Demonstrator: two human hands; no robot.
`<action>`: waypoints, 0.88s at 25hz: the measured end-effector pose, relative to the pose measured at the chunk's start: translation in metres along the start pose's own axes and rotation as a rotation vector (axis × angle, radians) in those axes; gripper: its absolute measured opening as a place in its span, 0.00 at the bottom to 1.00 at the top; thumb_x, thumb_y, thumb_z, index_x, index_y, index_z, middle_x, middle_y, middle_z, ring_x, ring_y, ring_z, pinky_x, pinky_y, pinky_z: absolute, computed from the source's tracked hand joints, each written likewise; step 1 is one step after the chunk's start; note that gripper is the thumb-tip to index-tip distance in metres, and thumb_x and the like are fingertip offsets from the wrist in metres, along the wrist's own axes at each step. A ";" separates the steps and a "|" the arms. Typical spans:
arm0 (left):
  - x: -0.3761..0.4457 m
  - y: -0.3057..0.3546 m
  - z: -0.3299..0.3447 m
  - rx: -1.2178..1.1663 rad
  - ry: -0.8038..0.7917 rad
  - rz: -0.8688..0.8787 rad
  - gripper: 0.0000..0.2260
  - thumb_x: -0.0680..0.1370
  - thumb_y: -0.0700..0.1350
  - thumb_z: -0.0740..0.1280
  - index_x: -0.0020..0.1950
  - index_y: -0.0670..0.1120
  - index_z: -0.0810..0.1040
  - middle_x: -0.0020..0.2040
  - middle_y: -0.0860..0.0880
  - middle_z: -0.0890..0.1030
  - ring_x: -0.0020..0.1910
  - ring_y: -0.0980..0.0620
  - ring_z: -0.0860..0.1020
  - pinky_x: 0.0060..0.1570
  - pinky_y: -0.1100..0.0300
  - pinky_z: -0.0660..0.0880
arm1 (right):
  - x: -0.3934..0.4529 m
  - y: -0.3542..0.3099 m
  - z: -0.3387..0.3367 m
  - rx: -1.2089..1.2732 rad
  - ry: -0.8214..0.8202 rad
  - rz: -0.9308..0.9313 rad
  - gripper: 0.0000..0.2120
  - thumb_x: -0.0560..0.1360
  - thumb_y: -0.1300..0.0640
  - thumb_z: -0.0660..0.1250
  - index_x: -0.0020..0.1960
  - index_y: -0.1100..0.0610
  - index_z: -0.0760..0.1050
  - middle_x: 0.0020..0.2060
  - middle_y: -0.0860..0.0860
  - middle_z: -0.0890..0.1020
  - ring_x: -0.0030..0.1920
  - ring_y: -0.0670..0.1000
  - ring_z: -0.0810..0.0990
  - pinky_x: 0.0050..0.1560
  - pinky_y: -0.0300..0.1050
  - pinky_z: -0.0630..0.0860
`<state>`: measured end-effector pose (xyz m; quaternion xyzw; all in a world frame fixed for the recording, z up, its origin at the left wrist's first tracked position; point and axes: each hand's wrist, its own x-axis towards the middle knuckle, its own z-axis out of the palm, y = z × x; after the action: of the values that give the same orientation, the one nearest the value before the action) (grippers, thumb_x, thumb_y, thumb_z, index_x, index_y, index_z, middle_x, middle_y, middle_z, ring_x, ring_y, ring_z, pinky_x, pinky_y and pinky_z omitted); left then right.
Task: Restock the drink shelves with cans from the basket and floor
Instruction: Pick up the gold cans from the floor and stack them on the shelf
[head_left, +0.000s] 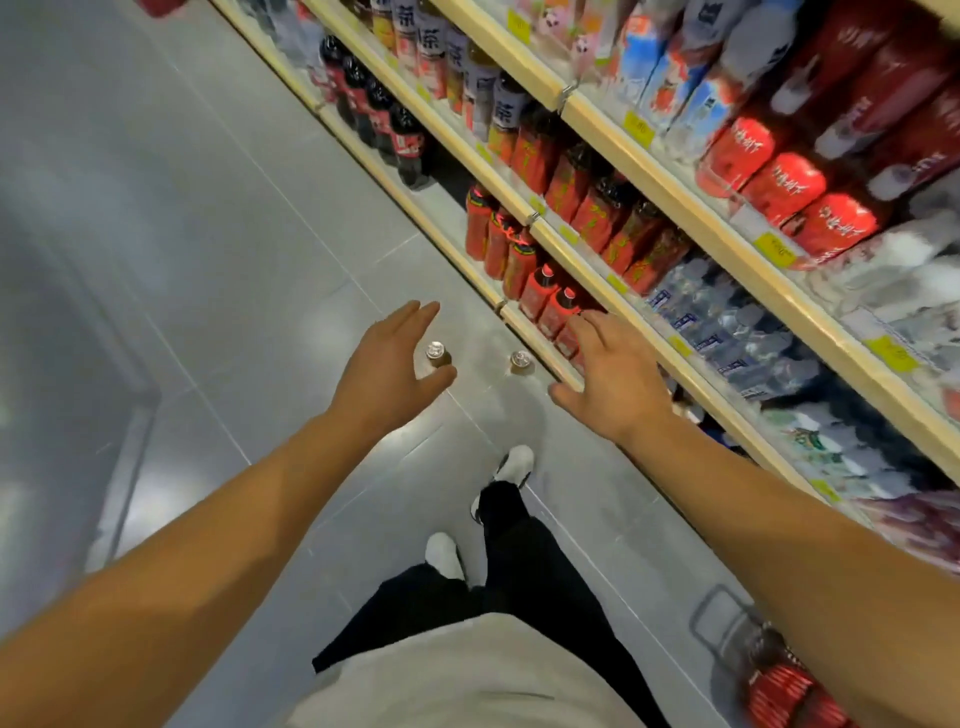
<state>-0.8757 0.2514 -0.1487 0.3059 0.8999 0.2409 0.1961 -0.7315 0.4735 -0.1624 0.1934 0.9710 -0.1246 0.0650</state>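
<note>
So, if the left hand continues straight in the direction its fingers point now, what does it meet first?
Probably the small brown can with a silver top standing on the grey tiled floor. The open left hand hangs above it, though depth is unclear from this single view.

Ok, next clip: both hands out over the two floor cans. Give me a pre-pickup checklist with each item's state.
1. Left hand free: ok, fingers spread, holding nothing.
2. Right hand free: ok, open and holding nothing.
3. Left can upright on the floor: ok, top faces up.
4. Right can upright: ok, standing close to the bottom shelf edge.
5. Cans apart enough to take one per hand: ok, bare floor shows between them.
6. Free slot on the shelves for these cans: cannot tell, the visible rows look full and the picture is blurred.
7. Basket contents: cannot tell, the right arm hides most of it.
</note>
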 end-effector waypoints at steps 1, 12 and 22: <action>0.013 -0.008 0.004 0.006 -0.010 -0.017 0.34 0.76 0.55 0.69 0.79 0.52 0.58 0.79 0.48 0.61 0.76 0.46 0.61 0.72 0.53 0.59 | 0.016 0.002 0.008 0.018 -0.021 -0.003 0.40 0.70 0.42 0.70 0.75 0.59 0.61 0.72 0.58 0.66 0.72 0.61 0.63 0.72 0.56 0.60; 0.170 -0.114 0.115 -0.025 -0.135 -0.200 0.34 0.73 0.52 0.72 0.77 0.49 0.63 0.77 0.44 0.64 0.75 0.44 0.63 0.71 0.53 0.60 | 0.169 0.057 0.152 0.218 -0.199 0.149 0.31 0.66 0.46 0.71 0.64 0.61 0.71 0.56 0.59 0.77 0.55 0.62 0.76 0.54 0.51 0.71; 0.292 -0.272 0.296 -0.046 -0.244 -0.267 0.34 0.74 0.50 0.73 0.76 0.45 0.64 0.75 0.44 0.67 0.73 0.44 0.65 0.70 0.56 0.62 | 0.257 0.106 0.367 0.317 -0.217 0.498 0.34 0.70 0.48 0.72 0.72 0.58 0.65 0.67 0.57 0.70 0.66 0.59 0.69 0.64 0.54 0.70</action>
<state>-1.0667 0.3434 -0.5986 0.2062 0.8963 0.1944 0.3411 -0.8967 0.5621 -0.5826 0.4184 0.8497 -0.2747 0.1659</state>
